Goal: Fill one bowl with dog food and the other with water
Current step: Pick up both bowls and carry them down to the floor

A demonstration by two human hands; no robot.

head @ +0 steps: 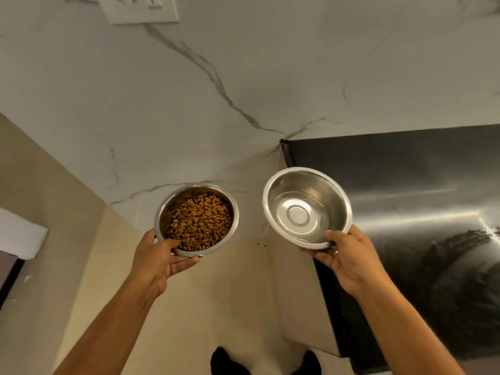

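I hold two steel bowls in the air above the floor. My left hand grips the near rim of the left bowl, thumb inside, and brown dog food covers its bottom. My right hand grips the near rim of the right bowl, which is tilted a little toward me. Clear water seems to lie in its lower part. The two bowls are apart, side by side.
A white marbled wall with a switch plate stands ahead. A dark steel appliance front is at the right. The beige tiled floor lies below, with a few spilled kibbles. My dark shoes show at the bottom.
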